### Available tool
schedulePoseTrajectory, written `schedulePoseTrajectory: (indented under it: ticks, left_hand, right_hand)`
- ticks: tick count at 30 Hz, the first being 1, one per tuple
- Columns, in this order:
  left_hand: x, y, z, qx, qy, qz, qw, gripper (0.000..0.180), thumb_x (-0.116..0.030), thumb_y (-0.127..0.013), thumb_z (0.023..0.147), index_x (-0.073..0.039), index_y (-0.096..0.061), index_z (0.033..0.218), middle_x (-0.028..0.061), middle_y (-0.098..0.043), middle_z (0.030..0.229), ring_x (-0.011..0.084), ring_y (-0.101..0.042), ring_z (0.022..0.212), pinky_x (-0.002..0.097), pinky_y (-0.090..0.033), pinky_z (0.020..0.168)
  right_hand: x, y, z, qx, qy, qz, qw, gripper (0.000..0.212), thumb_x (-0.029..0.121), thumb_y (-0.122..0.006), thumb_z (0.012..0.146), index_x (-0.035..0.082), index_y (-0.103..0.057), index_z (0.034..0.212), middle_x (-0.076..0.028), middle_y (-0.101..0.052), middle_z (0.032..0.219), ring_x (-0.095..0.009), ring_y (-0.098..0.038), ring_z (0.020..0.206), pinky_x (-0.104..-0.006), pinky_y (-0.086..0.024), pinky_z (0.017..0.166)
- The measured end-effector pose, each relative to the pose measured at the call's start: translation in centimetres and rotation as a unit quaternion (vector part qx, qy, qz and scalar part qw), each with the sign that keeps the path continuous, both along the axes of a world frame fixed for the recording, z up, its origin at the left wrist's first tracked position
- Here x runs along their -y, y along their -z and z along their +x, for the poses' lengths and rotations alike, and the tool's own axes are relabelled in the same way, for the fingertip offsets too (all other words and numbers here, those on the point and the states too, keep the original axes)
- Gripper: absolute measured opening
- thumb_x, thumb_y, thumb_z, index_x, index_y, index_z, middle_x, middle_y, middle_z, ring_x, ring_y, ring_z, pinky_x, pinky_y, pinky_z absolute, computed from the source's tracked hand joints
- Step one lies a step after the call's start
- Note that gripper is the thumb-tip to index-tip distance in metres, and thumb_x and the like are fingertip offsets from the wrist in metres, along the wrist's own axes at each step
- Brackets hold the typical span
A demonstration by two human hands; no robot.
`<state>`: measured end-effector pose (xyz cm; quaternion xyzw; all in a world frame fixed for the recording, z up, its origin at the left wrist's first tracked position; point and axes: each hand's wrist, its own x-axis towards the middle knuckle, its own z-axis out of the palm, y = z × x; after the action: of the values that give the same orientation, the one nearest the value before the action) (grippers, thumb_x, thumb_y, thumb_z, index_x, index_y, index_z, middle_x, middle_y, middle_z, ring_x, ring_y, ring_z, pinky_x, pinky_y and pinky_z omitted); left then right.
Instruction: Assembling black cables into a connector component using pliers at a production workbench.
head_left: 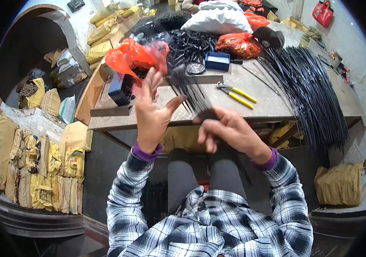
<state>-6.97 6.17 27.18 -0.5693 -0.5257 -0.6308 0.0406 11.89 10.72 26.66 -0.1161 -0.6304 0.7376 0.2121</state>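
My right hand [234, 130] grips a bundle of thin black strips [196, 98] over the table's front edge. The bundle fans out toward the upper left and is blurred by motion. To its left, my left hand [152, 112] is raised, fingers apart and thumb stretched toward the strips; nothing shows in its grasp. Yellow-handled pliers [237, 95] lie on the table just beyond my right hand. Many small black parts [189, 45] are heaped beyond the bundle, beside a blue box [217, 62]. Red plastic bags [127, 55] sit behind my left hand.
A thick sheaf of long black strips [309, 92] hangs over the table's right edge. A dark blue bin [118, 91] stands at the left, near a metal bar [110, 111]. White sacks [219, 20] lie at the back. Wrapped yellow packages [41, 171] are stacked at left.
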Motion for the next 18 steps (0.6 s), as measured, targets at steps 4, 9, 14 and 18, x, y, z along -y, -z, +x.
schedulePoseTrajectory:
  ticks: [4,9,14,18]
  left_hand:
    - [1.5,0.3,-0.2,0.188,0.26,-0.079,0.944,0.029,0.009,-0.048,0.08,0.006,-0.054,0.109,0.0121,-0.061,0.105,0.0173,-0.061,0.091,0.0264,-0.049,0.08]
    - [2.8,-1.0,0.1,0.233,0.207,-0.13,0.941,0.022,0.007,-0.051,0.081,0.006,-0.06,0.101,0.0106,-0.065,0.094,0.0123,-0.061,0.084,0.0217,-0.048,0.074]
    - [1.4,0.0,-1.1,0.179,0.17,-0.149,0.958,0.011,-0.002,-0.061,0.081,0.004,-0.065,0.09,0.0001,-0.064,0.077,0.0024,-0.052,0.067,0.0188,-0.042,0.058]
    - [-0.8,7.6,-2.0,0.094,0.192,-0.26,0.942,0.013,-0.008,-0.06,0.083,0.0,-0.064,0.091,-0.0007,-0.063,0.076,0.0065,-0.055,0.068,0.0233,-0.044,0.059]
  right_hand:
    - [2.5,0.5,0.2,-0.005,-0.118,-0.07,0.991,0.025,0.009,-0.043,0.093,-0.006,-0.045,0.114,-0.015,-0.062,0.085,-0.017,-0.065,0.072,-0.0232,-0.053,0.062]
    - [2.9,0.3,0.4,0.007,-0.113,-0.086,0.99,0.027,0.011,-0.044,0.093,-0.007,-0.044,0.113,-0.015,-0.062,0.083,-0.017,-0.065,0.072,-0.0228,-0.053,0.061]
    - [1.2,-0.2,-0.3,-0.01,-0.11,-0.095,0.989,0.025,0.01,-0.042,0.093,-0.007,-0.044,0.111,-0.015,-0.062,0.083,-0.018,-0.065,0.069,-0.0233,-0.053,0.059]
    - [-1.2,-0.8,-0.2,-0.063,-0.083,-0.09,0.99,0.022,0.007,-0.04,0.093,-0.008,-0.043,0.109,-0.019,-0.062,0.084,-0.02,-0.065,0.069,-0.025,-0.054,0.06]
